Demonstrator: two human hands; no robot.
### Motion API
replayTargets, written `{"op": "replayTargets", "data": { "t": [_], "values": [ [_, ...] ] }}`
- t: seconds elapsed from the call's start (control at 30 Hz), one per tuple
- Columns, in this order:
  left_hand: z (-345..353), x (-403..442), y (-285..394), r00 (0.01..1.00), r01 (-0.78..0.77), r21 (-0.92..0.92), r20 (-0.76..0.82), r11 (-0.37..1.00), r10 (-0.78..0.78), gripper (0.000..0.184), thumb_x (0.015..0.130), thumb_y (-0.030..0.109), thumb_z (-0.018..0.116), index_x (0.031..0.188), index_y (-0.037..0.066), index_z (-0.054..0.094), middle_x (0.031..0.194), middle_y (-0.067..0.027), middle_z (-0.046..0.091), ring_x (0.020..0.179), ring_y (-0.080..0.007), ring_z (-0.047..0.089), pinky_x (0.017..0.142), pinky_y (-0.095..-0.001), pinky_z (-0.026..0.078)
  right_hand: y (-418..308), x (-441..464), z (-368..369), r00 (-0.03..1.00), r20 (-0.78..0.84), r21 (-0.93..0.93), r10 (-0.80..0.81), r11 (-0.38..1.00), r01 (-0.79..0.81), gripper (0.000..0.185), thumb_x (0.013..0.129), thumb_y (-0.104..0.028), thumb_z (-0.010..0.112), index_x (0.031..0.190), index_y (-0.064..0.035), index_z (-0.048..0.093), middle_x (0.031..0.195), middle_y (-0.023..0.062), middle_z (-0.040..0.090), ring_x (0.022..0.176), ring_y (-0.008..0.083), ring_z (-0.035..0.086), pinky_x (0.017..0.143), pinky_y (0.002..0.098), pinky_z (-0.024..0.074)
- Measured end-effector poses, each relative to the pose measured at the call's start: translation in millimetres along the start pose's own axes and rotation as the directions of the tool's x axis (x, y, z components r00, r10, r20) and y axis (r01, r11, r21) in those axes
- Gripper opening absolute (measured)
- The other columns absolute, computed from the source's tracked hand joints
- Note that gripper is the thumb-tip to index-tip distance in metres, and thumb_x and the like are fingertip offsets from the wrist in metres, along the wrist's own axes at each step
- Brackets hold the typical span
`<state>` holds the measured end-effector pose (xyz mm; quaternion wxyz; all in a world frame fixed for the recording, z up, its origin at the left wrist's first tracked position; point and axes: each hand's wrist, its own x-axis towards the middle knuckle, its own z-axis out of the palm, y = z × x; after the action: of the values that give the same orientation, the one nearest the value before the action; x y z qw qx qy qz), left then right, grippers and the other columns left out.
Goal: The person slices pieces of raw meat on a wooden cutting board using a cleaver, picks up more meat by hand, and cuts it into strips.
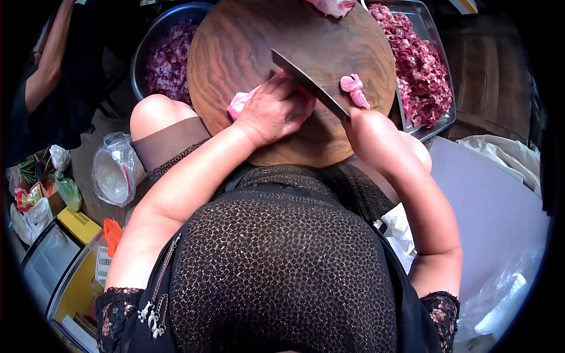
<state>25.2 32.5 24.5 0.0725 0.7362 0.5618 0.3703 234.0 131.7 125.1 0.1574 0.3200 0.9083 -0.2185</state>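
Note:
On the round wooden chopping block (pixel 235 35) lies a piece of raw meat (pixel 240 103), pressed down by my left hand (pixel 272 110), whose curled fingers cover most of it. My right hand (pixel 371 132) is wrapped round the handle of a cleaver (pixel 312 85). The blade slants up and to the left, its flat side close beside my left fingers. Whether its edge touches the meat is hidden. A small pale pink scrap of meat (pixel 355 91) rests on the block just above my right hand. Another meat piece (pixel 332 6) sits at the block's far edge.
Chopped meat (pixel 173 62) fills a metal bowl (pixel 141 65) left of the block. More chopped meat (pixel 415 70) heaps in a metal tray (pixel 448 112) on the right. A bag-lined bucket (pixel 115 173) stands by my left knee. Another person's arm (pixel 50 65) shows at upper left.

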Motion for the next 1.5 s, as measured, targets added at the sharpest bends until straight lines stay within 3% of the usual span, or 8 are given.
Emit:
{"op": "replayTargets", "data": {
  "t": [0.27,0.43,0.73,0.97,1.03,1.13,1.2,1.5],
  "values": [
    [2,-8,2,1.0,-0.005,-0.008,-0.012,1.0,0.005,0.028,0.072,0.019,0.075,0.099,0.013,0.071,0.111,-0.0101,0.061,0.106,-0.0334,0.057,0.091,-0.0439,0.05,-41,88,-7,0.992,0.105,-0.102,-0.064,0.992,0.075,0.023,0.079,-0.014,0.065,0.097,-0.0006,0.071,0.086,0.0223,0.07,0.081,0.0391,0.069,0.072,0.0464,0.0563],
    [5,-18,7,0.999,0.026,0.037,0.033,0.999,-0.027,0.028,0.071,0.021,0.074,0.099,0.02,0.072,0.119,-0.0078,0.059,0.115,-0.0307,0.055,0.097,-0.0431,0.049,4,25,34,0.968,-0.218,-0.217,-0.121,0.974,0.073,0.014,0.083,-0.013,0.061,0.077,-0.001,0.067,0.073,0.0203,0.068,0.065,0.0354,0.068,0.055,0.0462,0.054],
    [4,-26,17,0.998,0.033,0.157,0.05,0.987,-0.041,0.04,0.072,0.023,0.074,0.112,0.018,0.067,0.129,-0.0129,0.052,0.124,-0.0338,0.05,0.105,-0.0473,0.041,12,-17,26,0.91,-0.358,0.165,0.209,0.974,-0.159,0.022,0.093,-0.02,0.058,0.1,0.0001,0.063,0.083,0.0263,0.065,0.083,0.045,0.063,0.072,0.0528,0.0492],
    [10,-20,14,0.997,-0.007,0.115,0.075,0.993,-0.001,0.035,0.07,0.023,0.073,0.104,0.022,0.07,0.128,-0.0131,0.051,0.128,-0.0351,0.044,0.11,-0.0473,0.036,-6,-7,57,0.981,-0.161,-0.034,0.104,0.993,-0.111,0.014,0.088,-0.009,0.051,0.093,0.0009,0.06,0.077,0.0233,0.067,0.074,0.0385,0.068,0.065,0.0489,0.0537],
    [13,-23,17,0.995,0.009,0.137,0.099,0.991,-0.023,0.036,0.069,0.023,0.073,0.105,0.022,0.07,0.129,-0.0134,0.05,0.129,-0.0357,0.042,0.111,-0.048,0.035,-15,43,78,0.671,-0.704,-0.379,-0.232,0.922,-0.079,0.025,0.086,-0.011,0.056,0.108,0.0006,0.059,0.082,0.0213,0.068,0.071,0.0364,0.069,0.061,0.0446,0.054],
    [4,-26,17,0.985,-0.001,0.206,0.171,0.979,-0.035,0.042,0.069,0.025,0.074,0.111,0.022,0.069,0.133,-0.0142,0.048,0.133,-0.0362,0.038,0.112,-0.0496,0.031,-52,62,-4,0.983,0.067,-0.082,0.168,0.983,-0.163,0.029,0.083,-0.011,0.058,0.108,0.0029,0.062,0.095,0.0236,0.069,0.097,0.0406,0.068,0.083,0.0483,0.0542],
    [-10,-19,22,0.983,-0.049,0.091,0.181,0.995,0.032,0.042,0.072,0.025,0.076,0.112,0.015,0.069,0.133,-0.0163,0.05,0.133,-0.0376,0.04,0.108,-0.0529,0.034,-30,76,23,0.9,-0.415,-0.008,0.132,0.989,-0.149,0.018,0.084,-0.013,0.059,0.098,-0.0012,0.063,0.091,0.0203,0.07,0.088,0.0375,0.07,0.077,0.0501,0.0553],
    [1,-19,14,0.999,0.031,0.127,0.011,0.991,-0.032,0.027,0.079,0.025,0.073,0.103,0.013,0.071,0.101,-0.0094,0.062,0.097,-0.0326,0.06,0.084,-0.0425,0.051,-29,-65,30,0.894,-0.449,0.043,0.003,0.999,0.018,0.021,0.094,-0.021,0.057,0.106,-0.0057,0.065,0.08,0.0185,0.067,0.075,0.0354,0.067,0.066,0.0458,0.0538]
  ]
}}
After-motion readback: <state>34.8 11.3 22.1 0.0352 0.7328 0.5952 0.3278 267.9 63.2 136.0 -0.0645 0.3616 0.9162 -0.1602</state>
